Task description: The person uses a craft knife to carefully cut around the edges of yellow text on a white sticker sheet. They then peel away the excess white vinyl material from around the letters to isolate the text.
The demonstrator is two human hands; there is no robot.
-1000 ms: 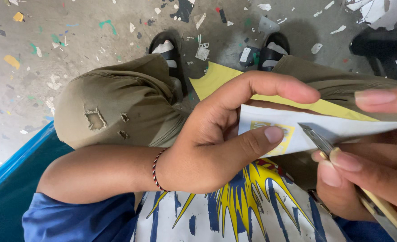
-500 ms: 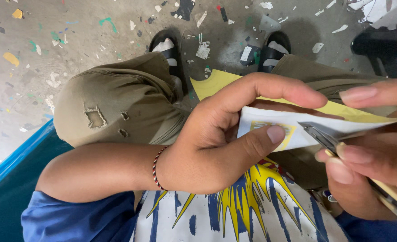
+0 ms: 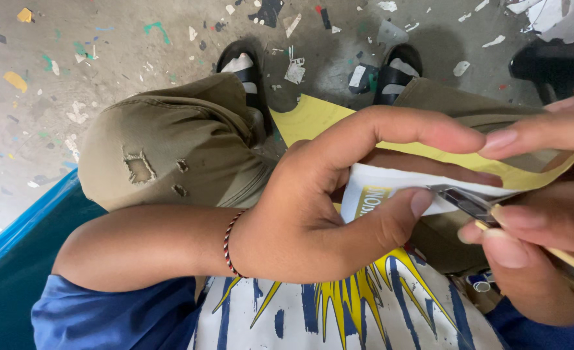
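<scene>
My left hand (image 3: 313,207) grips a white sticker sheet (image 3: 391,191) with a yellow backing (image 3: 313,116), thumb under it and fingers curled over its top edge. My right hand (image 3: 533,240) holds a slim craft knife (image 3: 468,202) like a pen, its metal blade lying on the white sheet just beside my left thumb tip. The right index finger rests on the yellow edge at the right. A red-and-black thread bracelet (image 3: 227,243) circles my left wrist. All of this sits over my lap.
My knees in torn olive trousers (image 3: 164,155) and feet in black sandals (image 3: 248,65) are below. The concrete floor (image 3: 105,52) is littered with paper scraps. A blue seat edge (image 3: 21,220) runs at left. A dark object (image 3: 553,61) stands at upper right.
The sheet and both hands have shifted slightly; the knife blade has slid a little to the left along the white sheet toward my left thumb.
</scene>
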